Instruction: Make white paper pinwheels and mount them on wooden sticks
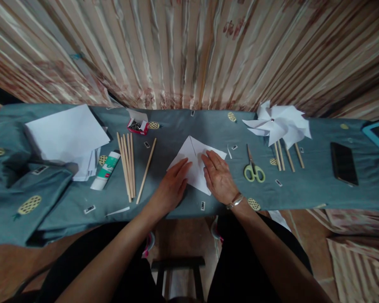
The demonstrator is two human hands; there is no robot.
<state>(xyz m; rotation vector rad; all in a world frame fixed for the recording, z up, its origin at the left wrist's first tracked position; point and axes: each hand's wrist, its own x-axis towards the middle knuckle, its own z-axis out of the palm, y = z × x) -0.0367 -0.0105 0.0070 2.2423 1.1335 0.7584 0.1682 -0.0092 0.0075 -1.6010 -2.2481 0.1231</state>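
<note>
Lying flat and close together, the fingers of the left hand point(175, 180) rest on the left part of the white paper sheet point(196, 173), while those of the right hand point(219, 174) press its right side, slightly parted; neither hand seems to pinch it. The sheet sits between them on the cloth-covered table point(213, 126), a dark line running from its far corner, cut or crease I cannot tell. It should handle as light, thin and easily creased or torn, best held by its outer corners. Just left, a single wooden stick point(146, 171) could catch the left wrist; farther left lie more sticks point(127, 168), a glue tube point(106, 170) and loose paper point(68, 136). Rightward are green-handled scissors point(252, 166), then paper pinwheels point(284, 122) and a phone point(344, 163).
</note>
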